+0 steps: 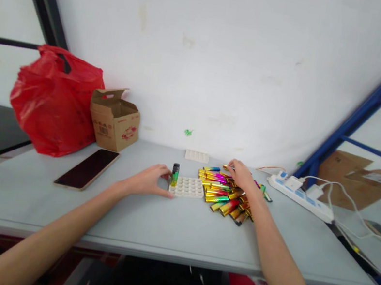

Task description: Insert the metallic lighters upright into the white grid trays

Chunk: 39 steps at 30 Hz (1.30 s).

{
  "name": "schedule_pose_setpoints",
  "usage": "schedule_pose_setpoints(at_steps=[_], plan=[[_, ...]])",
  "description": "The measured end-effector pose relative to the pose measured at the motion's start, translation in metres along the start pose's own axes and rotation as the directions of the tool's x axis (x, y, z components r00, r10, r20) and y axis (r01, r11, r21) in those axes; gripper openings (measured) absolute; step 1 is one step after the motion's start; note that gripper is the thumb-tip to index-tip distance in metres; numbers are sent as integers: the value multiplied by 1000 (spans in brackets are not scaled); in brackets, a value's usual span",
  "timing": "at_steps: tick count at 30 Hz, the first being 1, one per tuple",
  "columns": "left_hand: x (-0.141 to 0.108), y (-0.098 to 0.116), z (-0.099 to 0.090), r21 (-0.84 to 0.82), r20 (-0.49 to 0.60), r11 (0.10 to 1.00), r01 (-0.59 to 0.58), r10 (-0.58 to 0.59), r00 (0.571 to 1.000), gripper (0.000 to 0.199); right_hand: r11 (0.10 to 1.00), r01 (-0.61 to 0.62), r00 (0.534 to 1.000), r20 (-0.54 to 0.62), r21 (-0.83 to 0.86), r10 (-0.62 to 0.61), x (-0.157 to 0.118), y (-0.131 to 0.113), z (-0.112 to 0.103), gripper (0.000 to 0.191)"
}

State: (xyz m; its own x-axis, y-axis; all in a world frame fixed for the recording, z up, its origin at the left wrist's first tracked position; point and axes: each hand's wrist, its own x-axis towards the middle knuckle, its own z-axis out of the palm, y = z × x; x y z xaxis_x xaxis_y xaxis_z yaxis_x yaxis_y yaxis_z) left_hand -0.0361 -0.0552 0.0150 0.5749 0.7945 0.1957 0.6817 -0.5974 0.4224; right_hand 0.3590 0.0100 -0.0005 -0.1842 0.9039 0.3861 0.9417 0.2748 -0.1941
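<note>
My left hand (150, 179) rests at the left end of a white tray (191, 189) with rows of round holes. Its thumb and fingers are spread apart, the thumb by the near left corner. Close to its fingertips, one or two lighters (175, 175) with black tops and green-gold bodies stand upright in the tray's left end. Over the far side of a pile of shiny gold and rainbow lighters (217, 199), my right hand (240, 173) has its fingers pinched on a gold lighter (225, 167), mostly hidden by the fingers.
A second white tray (197, 156) lies by the wall. To the left are a phone (88, 168), an open cardboard box (116, 122) and a red plastic bag (57, 104). A white power strip (300, 199) with plugs and cables lies right, beside a blue metal frame (358, 110).
</note>
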Motion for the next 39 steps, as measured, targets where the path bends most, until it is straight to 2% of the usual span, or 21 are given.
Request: schedule_pose_setpoints(at_steps=[2,4,8,11,13,17,20,22,24,26,30,34,36,39], plan=[[0,0,0,2,3,1000,-4,4,1000,71,994,33,992,-128,105,-19,1,-5,-4,20],[0,1,0,4,7,1000,-5,5,1000,70,975,18,981,-194,221,26,1,-14,-7,26],[0,1,0,9,5,1000,-1,1,1000,70,866,-64,968,-179,495,174,-3,-40,-8,34],[0,0,1,13,5,1000,0,0,1000,71,685,-125,966,-69,718,249,-6,-65,-6,44],[0,-1,2,13,4,1000,-3,3,1000,71,557,-127,968,-20,821,251,-8,-83,-4,49],[1,-1,2,23,-4,1000,-15,15,1000,71,320,-79,988,31,944,153,-17,-114,-2,51],[1,-1,2,18,-12,1000,-18,18,1000,71,124,-163,987,162,979,17,-24,-134,-4,50],[0,0,2,13,-16,1000,-19,20,1000,71,66,-211,977,213,975,-14,-28,-144,-3,51],[0,0,1,7,-17,1000,-21,21,1000,71,86,-247,969,246,965,18,-30,-150,-1,53],[0,0,2,0,-19,1000,-22,22,1000,71,168,-250,968,240,954,79,-32,-154,3,56],[0,0,2,-2,-21,1000,-25,25,999,70,386,-126,982,60,914,179,-36,-155,11,55],[0,0,2,3,-17,1000,-16,16,1000,70,562,-59,971,-85,825,225,-37,-155,14,46],[0,1,1,12,-8,1000,-13,13,1000,70,602,-51,966,-114,797,232,-36,-154,13,42],[0,1,1,19,-2,1000,-14,14,1000,70,590,-54,973,-89,806,211,-36,-154,13,42]])
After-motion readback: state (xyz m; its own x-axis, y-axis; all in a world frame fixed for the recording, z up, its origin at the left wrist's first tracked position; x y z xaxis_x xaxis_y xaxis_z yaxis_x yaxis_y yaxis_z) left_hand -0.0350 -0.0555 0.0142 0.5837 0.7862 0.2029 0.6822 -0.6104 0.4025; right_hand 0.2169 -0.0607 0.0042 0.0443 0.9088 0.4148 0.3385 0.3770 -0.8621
